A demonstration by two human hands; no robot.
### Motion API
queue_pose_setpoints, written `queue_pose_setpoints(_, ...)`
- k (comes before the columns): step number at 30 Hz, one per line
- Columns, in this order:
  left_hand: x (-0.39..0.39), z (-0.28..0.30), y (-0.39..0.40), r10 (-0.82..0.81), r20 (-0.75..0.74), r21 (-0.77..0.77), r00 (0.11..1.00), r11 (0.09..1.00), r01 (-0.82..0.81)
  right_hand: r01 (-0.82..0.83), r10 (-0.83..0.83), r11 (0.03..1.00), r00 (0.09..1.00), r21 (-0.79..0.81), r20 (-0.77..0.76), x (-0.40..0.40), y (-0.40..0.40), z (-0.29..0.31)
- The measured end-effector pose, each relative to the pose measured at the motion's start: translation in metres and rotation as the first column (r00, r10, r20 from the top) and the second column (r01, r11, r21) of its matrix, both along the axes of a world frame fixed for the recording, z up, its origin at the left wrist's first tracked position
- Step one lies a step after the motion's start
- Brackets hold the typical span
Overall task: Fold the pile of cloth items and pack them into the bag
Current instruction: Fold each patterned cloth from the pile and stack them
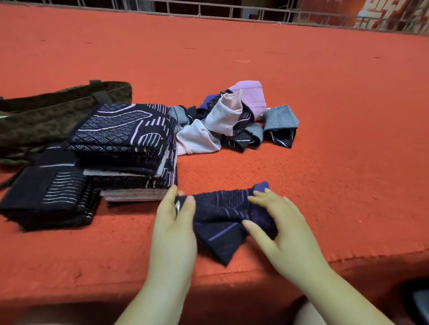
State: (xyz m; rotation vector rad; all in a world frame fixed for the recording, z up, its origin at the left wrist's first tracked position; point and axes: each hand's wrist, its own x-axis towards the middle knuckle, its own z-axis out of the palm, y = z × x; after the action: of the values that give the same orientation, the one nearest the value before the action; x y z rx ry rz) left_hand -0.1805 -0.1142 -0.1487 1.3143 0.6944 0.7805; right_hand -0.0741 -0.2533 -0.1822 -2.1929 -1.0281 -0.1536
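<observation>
Holding a dark cloth [225,218] on the red counter [329,134], your left hand [173,227] and right hand [281,230] pinch its ends.

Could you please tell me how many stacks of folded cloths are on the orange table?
2: a tall dark patterned stack beside the brown bag, and a lower dark striped stack to its left.

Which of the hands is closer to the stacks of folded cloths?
Left. The left hand is just beside the folded stacks; the right hand is farther, across the dark cloth.
</observation>
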Motion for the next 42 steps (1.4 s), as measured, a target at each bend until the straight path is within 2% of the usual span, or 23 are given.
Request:
queue_pose_setpoints(2,-0.006,-0.009,-0.005,0.015,-0.059,0.358,0.998,0.934,0.007,0.017,-0.017,1.000,1.000,-0.005,-0.001,0.000,0.000,-0.006)
queue_pose_setpoints(4,-0.011,-0.018,-0.011,-0.043,-0.091,0.687,0.995,0.721,0.094,0.027,-0.027,0.999,1.000,-0.026,-0.009,0.007,0.000,-0.014)
queue_pose_setpoints(5,-0.010,-0.025,-0.011,-0.090,-0.156,0.774,0.984,0.608,0.178,0.035,-0.035,0.999,0.999,-0.021,-0.001,0.010,0.002,-0.016)
queue_pose_setpoints(7,-0.008,-0.039,-0.007,-0.107,-0.350,0.828,0.931,0.430,0.361,0.048,-0.048,0.999,0.999,0.013,-0.023,0.011,0.004,-0.016)
queue_pose_setpoints(9,-0.007,-0.048,-0.003,-0.098,-0.499,0.792,0.861,0.352,0.499,0.064,-0.063,0.996,0.998,0.057,-0.019,0.010,0.005,-0.014)
queue_pose_setpoints(10,-0.006,-0.050,-0.001,-0.098,-0.512,0.787,0.854,0.345,0.511,0.082,-0.081,0.994,0.997,0.078,-0.005,0.009,0.006,-0.012)
queue_pose_setpoints(12,-0.005,-0.051,0.004,-0.101,-0.497,0.792,0.862,0.354,0.498,0.121,-0.122,0.987,0.992,0.101,0.005,0.009,0.007,-0.009)
queue_pose_setpoints(15,-0.004,-0.044,0.012,-0.093,-0.493,0.776,0.865,0.404,0.485,0.196,-0.187,0.973,0.979,0.122,-0.085,0.009,0.009,-0.006)
queue_pose_setpoints(18,-0.006,-0.029,0.021,-0.120,-0.492,0.702,0.862,0.531,0.475,0.266,-0.229,0.940,0.956,0.212,-0.182,0.013,0.007,0.000)
queue_pose_setpoints(22,-0.012,-0.008,0.029,-0.213,-0.339,0.618,0.916,0.683,0.388,0.420,-0.305,0.843,0.888,0.336,-0.345,0.029,0.000,0.011)
queue_pose_setpoints(26,-0.016,0.003,0.033,-0.274,-0.210,0.515,0.939,0.785,0.344,0.520,-0.300,0.766,0.809,0.377,-0.506,0.047,-0.015,0.013)
queue_pose_setpoints(29,-0.017,0.008,0.034,-0.308,-0.130,0.448,0.942,0.830,0.333,0.534,-0.332,0.765,0.805,0.360,-0.491,0.049,-0.022,0.019)
queue_pose_setpoints(31,-0.016,0.010,0.033,-0.330,-0.135,0.422,0.934,0.834,0.356,0.499,-0.355,0.816,0.832,0.293,-0.427,0.049,-0.025,0.024)
queue_pose_setpoints(34,-0.016,0.011,0.034,-0.373,-0.157,0.408,0.914,0.819,0.404,0.407,-0.366,0.911,0.874,0.071,-0.319,0.044,-0.022,0.028)
queue_pose_setpoints(36,-0.017,0.008,0.038,-0.387,-0.192,0.411,0.902,0.803,0.432,0.332,-0.316,0.943,0.917,0.027,-0.243,0.035,-0.019,0.034)
queue_pose_setpoints(39,-0.017,0.008,0.040,-0.442,-0.195,0.413,0.875,0.773,0.482,0.063,-0.057,0.997,0.991,0.044,-0.118,0.016,-0.010,0.053)
queue_pose_setpoints(42,-0.018,0.010,0.038,-0.510,-0.146,0.373,0.848,0.765,0.525,-0.140,0.137,0.989,0.989,-0.047,-0.062,0.007,0.004,0.063)
